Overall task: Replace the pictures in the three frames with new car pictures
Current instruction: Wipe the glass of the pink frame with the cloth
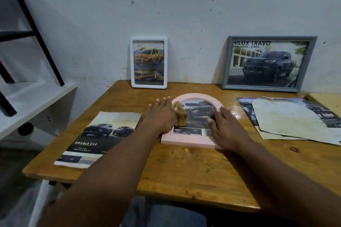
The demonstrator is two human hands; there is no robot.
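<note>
My left hand (160, 116): palm down, fingers spread flat, pressing on the left edge of the pink arched frame (188, 140); it grips nothing, though the thumb side touches a tan crumpled cloth (180, 116) lying on the frame's glass.
My right hand (224, 127): also flat and splayed, palm down over the frame's right side, holding nothing, fingertips reaching onto the picture.
My arms: both stretched forward from the bottom of the view, forearms converging on the frame, wrists nearly straight.
Pink arched frame: flat on the wooden table (184, 171), face up, a dark car picture showing under the glass between my hands.
White frame (148, 62): upright against the wall at the table's back edge, holding a yellow truck picture.
Grey frame (268, 63): leaning on the wall to the right, holding a dark pickup picture.
Loose car print (97, 140): left of the pink frame, near my left forearm, its lower corner close to the table's front-left edge.
Stack of papers (291, 118): right of the frame, apart from my right hand, running toward the right edge.
Open room: bare wood in front of the pink frame down to the near edge, and a strip between the frame and the two standing frames.
Left of table: a white shelf (33, 101) with black metal legs (36, 31) on it, close beside the table's left edge.
</note>
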